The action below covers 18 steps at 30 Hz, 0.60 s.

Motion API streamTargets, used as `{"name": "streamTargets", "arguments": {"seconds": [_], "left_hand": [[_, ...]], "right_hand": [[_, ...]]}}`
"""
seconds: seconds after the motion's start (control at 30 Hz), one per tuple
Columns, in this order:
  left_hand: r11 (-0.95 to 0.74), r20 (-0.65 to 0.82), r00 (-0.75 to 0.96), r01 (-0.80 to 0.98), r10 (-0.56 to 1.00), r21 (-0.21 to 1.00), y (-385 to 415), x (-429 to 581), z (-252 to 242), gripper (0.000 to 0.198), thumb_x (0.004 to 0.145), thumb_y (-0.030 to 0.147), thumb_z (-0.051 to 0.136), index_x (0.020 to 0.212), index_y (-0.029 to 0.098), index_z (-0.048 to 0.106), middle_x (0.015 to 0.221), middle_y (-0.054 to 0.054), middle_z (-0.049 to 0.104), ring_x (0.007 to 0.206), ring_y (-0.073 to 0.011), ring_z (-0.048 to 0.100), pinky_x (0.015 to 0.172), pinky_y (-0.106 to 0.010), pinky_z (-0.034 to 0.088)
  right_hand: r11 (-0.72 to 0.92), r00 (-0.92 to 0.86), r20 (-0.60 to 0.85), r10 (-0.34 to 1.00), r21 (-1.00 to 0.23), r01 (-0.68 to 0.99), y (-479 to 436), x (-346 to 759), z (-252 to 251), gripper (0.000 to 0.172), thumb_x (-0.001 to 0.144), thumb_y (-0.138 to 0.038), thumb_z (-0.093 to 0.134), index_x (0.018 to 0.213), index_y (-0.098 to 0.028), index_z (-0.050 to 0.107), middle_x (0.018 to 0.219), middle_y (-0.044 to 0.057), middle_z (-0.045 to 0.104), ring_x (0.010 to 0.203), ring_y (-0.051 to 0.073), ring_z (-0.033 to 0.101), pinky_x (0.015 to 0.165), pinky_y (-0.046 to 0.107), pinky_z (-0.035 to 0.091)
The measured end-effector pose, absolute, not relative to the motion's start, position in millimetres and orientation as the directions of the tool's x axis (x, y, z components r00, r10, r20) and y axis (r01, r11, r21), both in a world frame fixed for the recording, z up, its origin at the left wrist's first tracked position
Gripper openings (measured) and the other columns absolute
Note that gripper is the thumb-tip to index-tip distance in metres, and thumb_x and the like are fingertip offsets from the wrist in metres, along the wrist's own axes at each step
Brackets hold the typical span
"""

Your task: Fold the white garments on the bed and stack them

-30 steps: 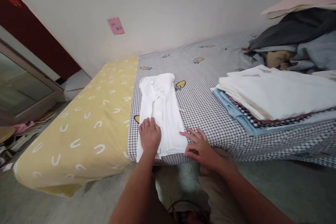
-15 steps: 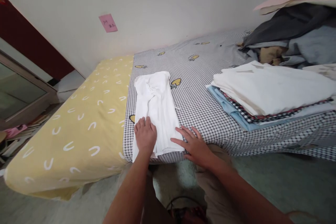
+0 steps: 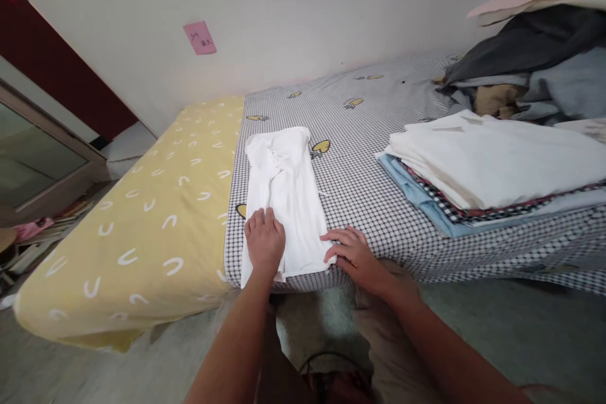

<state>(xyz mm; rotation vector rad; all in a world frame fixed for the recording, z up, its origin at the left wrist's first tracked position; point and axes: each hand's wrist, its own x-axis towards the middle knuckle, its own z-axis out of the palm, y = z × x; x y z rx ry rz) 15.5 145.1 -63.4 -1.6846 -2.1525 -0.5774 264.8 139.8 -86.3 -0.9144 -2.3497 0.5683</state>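
A white shirt (image 3: 298, 196) lies on the checked bedsheet, folded into a long narrow strip, with rumpled cloth near its far end. On its near left part rests my left hand (image 3: 266, 240), fingers bent, close together and closed on the cloth. My right hand (image 3: 353, 255) is at the near right corner, its fingers curled in at the shirt's edge; the thumb is hidden. To the right is a stack of folded clothes, with a white garment (image 3: 497, 154) on top and light blue (image 3: 416, 192) and checked pieces below.
The checked bedsheet (image 3: 360, 170) meets a yellow sheet (image 3: 165, 202) on the left. Loose dark clothes (image 3: 534, 44) are heaped at the back right. A wall (image 3: 331, 6) with a pink note (image 3: 199, 37) stands behind the bed. My legs are close to the bed's front edge.
My right hand's spread fingers have drawn in at the shirt's near right corner. My left hand stays in place on the cloth. The view has shifted slightly.
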Motion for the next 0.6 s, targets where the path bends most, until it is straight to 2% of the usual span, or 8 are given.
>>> {"name": "streamTargets", "arguments": {"seconds": [0.13,0.2,0.3,0.4,0.47,0.53,0.6], "left_hand": [[0.213,0.492,-0.241,0.97,0.836,0.114,144.9,15.5,-63.0,0.043,0.098,0.024,0.04,0.132,0.013,0.065,0.135,-0.019,0.066,0.13,-0.0337,0.056,0.112,-0.052,0.04],[0.217,0.487,-0.245,0.969,0.838,0.114,144.7,15.7,-62.6,0.043,0.098,0.024,0.041,0.132,0.013,0.065,0.135,-0.019,0.066,0.13,-0.034,0.056,0.112,-0.052,0.041],[0.219,0.485,-0.247,0.969,0.839,0.114,144.4,16.2,-62.1,0.043,0.098,0.024,0.041,0.131,0.013,0.066,0.135,-0.018,0.066,0.13,-0.0337,0.056,0.112,-0.051,0.041],[0.219,0.485,-0.248,0.969,0.839,0.117,144.2,16.5,-62.4,0.043,0.098,0.024,0.04,0.132,0.013,0.065,0.136,-0.018,0.066,0.13,-0.0334,0.056,0.112,-0.051,0.04],[0.222,0.484,-0.251,0.968,0.838,0.118,144.1,16.4,-62.8,0.044,0.099,0.025,0.039,0.133,0.013,0.065,0.137,-0.018,0.065,0.13,-0.0335,0.056,0.113,-0.052,0.04],[0.223,0.481,-0.252,0.968,0.84,0.118,143.9,16.5,-63.1,0.044,0.099,0.025,0.039,0.133,0.013,0.064,0.137,-0.018,0.065,0.131,-0.0336,0.056,0.113,-0.052,0.04],[0.223,0.477,-0.252,0.968,0.842,0.119,143.6,16.7,-62.8,0.044,0.099,0.024,0.039,0.133,0.013,0.064,0.137,-0.018,0.066,0.131,-0.0334,0.056,0.113,-0.052,0.04]], "right_hand": [[0.71,-0.597,0.395,0.698,-0.492,0.505,139.6,261.7,-91.7,0.027,0.086,-0.01,0.052,0.088,-0.028,0.072,0.131,0.002,0.066,0.126,0.023,0.055,0.118,0.054,0.023],[0.71,-0.562,0.435,0.704,-0.465,0.529,138.8,260.0,-95.6,0.024,0.082,-0.008,0.053,0.086,-0.026,0.07,0.127,0.005,0.065,0.123,0.024,0.055,0.115,0.053,0.028],[0.703,-0.502,0.498,0.707,-0.418,0.576,136.5,257.9,-100.1,0.021,0.081,-0.012,0.059,0.097,-0.022,0.068,0.132,0.012,0.06,0.125,0.027,0.053,0.109,0.05,0.037],[0.721,-0.529,0.513,0.676,-0.314,0.618,132.8,255.4,-100.7,0.047,0.084,-0.018,0.063,0.131,-0.023,0.061,0.157,0.017,0.041,0.141,0.032,0.041,0.113,0.053,0.033],[0.725,-0.573,0.472,0.67,-0.251,0.642,130.6,253.7,-98.9,0.064,0.084,-0.014,0.062,0.145,-0.03,0.052,0.167,0.013,0.029,0.15,0.034,0.03,0.116,0.057,0.026],[0.724,-0.615,0.401,0.679,-0.226,0.652,130.0,252.8,-96.3,0.072,0.083,-0.008,0.06,0.147,-0.039,0.051,0.168,0.007,0.03,0.153,0.035,0.026,0.117,0.059,0.023],[0.72,-0.639,0.339,0.691,-0.244,0.649,131.4,253.2,-94.2,0.073,0.081,-0.004,0.057,0.142,-0.045,0.057,0.166,0.0,0.037,0.153,0.034,0.027,0.117,0.058,0.021]]}}
